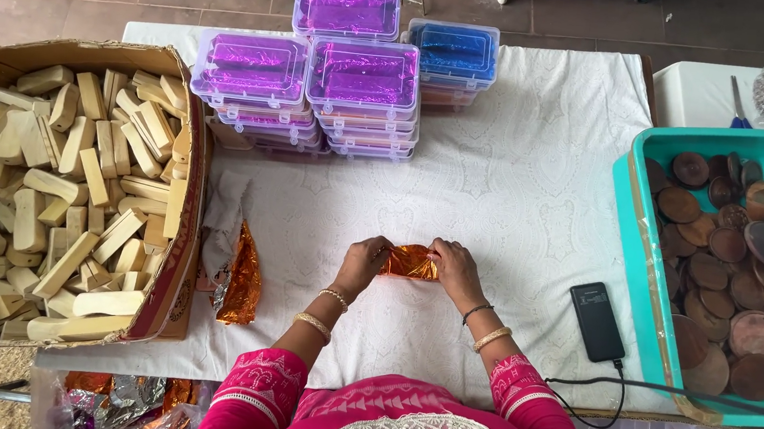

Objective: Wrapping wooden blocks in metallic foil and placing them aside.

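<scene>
On the white cloth-covered table (539, 165), my left hand (362, 264) and my right hand (457, 270) both grip a small bundle of shiny orange foil (410, 262) between them. The foil is crumpled around something I cannot see. A loose sheet of orange and silver foil (241, 277) lies to the left of my left hand, beside the cardboard box.
A cardboard box (181, 250) full of pale wooden blocks stands at the left. Stacks of clear plastic cases (358, 80) with purple and blue foil stand at the back. A teal bin (644, 242) of brown wooden discs is at the right, with a black phone (597, 321) on a cable beside it.
</scene>
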